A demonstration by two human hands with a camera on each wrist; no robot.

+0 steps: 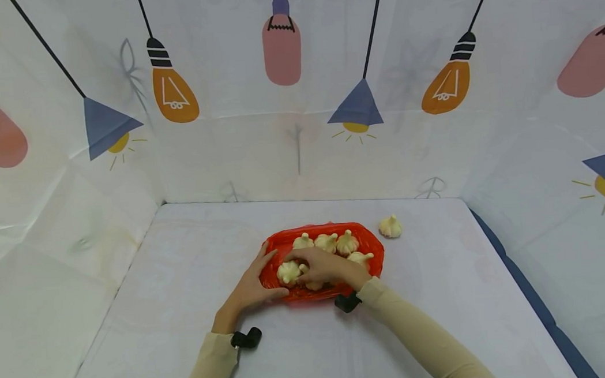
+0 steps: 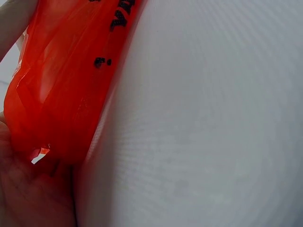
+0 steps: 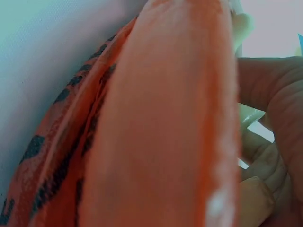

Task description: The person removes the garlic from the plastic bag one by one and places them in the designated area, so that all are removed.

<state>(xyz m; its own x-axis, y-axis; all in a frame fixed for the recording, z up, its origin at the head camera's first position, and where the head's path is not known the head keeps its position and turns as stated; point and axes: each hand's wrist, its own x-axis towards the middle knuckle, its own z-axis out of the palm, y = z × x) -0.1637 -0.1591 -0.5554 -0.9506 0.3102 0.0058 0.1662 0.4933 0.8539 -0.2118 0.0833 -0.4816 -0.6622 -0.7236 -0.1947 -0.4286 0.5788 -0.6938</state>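
Note:
A red tray, covered in thin glossy red plastic with black print, lies on the white table with several garlic bulbs in it. At its left end my left hand holds the rim, thumb along the near side and fingers around the far-left corner. In the left wrist view the palm lies against the crinkled plastic. My right hand reaches over the near side into the tray. Its thumb and fingers pinch a garlic bulb, mostly hidden by the hand and the tray wall. Another bulb sits left of those fingertips.
One loose garlic bulb lies on the white table beyond the tray's right end. White sheets printed with hanging lamps enclose the table at the back and sides. Dark blue edging runs along the right side.

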